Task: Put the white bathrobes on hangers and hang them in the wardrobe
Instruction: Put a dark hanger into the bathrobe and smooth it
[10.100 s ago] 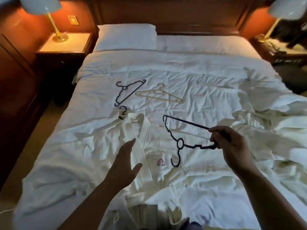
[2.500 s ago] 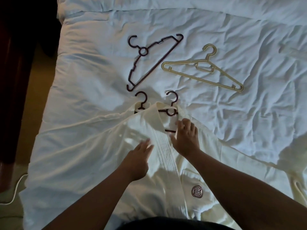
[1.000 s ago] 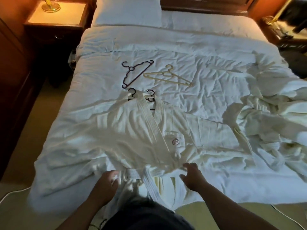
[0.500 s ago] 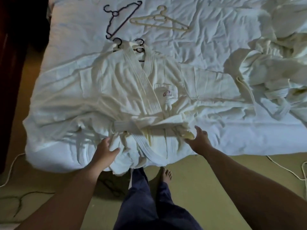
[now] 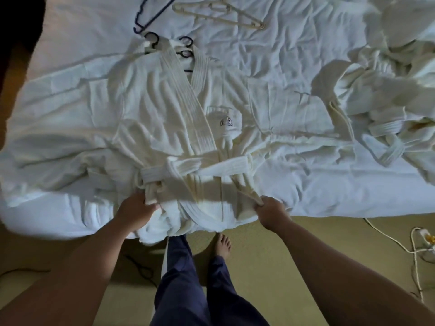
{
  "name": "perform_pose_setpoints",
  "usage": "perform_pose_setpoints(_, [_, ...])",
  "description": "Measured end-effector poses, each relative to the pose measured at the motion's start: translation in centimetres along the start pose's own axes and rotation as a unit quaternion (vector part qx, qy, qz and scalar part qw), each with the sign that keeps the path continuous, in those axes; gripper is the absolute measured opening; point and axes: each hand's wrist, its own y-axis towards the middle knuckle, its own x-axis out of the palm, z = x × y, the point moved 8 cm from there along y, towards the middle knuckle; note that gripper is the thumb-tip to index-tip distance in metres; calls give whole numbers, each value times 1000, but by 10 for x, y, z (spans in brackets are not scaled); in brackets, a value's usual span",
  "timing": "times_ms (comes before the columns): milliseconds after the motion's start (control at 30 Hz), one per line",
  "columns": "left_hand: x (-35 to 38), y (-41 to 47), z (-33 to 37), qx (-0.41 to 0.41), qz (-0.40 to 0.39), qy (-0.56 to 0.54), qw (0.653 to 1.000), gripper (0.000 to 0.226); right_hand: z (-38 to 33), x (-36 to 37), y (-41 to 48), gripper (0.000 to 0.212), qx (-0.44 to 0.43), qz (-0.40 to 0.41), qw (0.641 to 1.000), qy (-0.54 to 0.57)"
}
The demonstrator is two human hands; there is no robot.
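The fingers of the right hand are curling tightly around one end of the belt. The left hand is gripping the cloth by the other belt end, though I cannot tell which fold exactly. Both hands are working at the foot edge of the bed, where the white bathrobe is lying flat, front up, with its skirt hanging over the edge. Two dark hanger hooks are showing at its collar, so I judge this bathrobe is already on a hanger and only its belt is being tied. A dark hanger and a cream hanger are lying free beyond it. A second bathrobe is lying crumpled at the right, not yet on a hanger. No wardrobe is showing, so the hanging itself is probably all remaining.
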Motion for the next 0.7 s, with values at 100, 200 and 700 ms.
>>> perform_pose_setpoints(100, [-10,-22,-4,-7,-40,5,999,29,-1,2,-19,19,-3,-44,998,-36])
perform_pose_setpoints(200, [-14,-37,-14,-18,-84,22,996,28,4,2,-31,35,37,-71,996,-34])
perform_pose_setpoints(700, [-51,-84,-88,-58,10,-138,989,28,-135,-42,-75,55,-101,27,990,-91])
